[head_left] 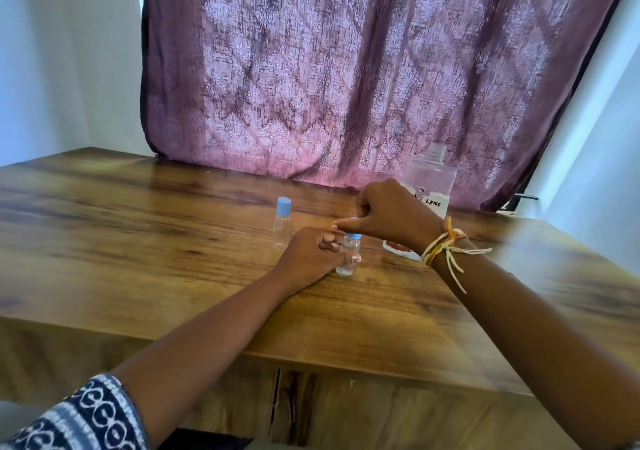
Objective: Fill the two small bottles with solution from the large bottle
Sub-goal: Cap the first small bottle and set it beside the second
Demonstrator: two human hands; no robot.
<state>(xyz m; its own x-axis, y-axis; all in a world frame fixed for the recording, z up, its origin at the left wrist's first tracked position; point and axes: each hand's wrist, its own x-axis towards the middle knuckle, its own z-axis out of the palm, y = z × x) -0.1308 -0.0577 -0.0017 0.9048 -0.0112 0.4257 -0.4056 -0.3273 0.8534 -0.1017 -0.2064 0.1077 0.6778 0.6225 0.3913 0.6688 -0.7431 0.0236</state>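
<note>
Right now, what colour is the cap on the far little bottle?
Light blue cap, seen in the head view.

Both arms reach forward over the table [173, 234] from its near edge. The left arm is bare up to a blue and white patterned sleeve [86, 418] near the elbow. The left hand [311, 253] rests low in the middle of the table, its fingers curled around the small bottle [348, 259] from the left side. The right arm comes in from the right. It has yellow and orange strings [446, 245] tied round the wrist. The right hand [391, 214] is higher, held just above the left hand. Its fingers are bent, and its thumb and finger pinch the blue cap [353, 235] on top.
</note>
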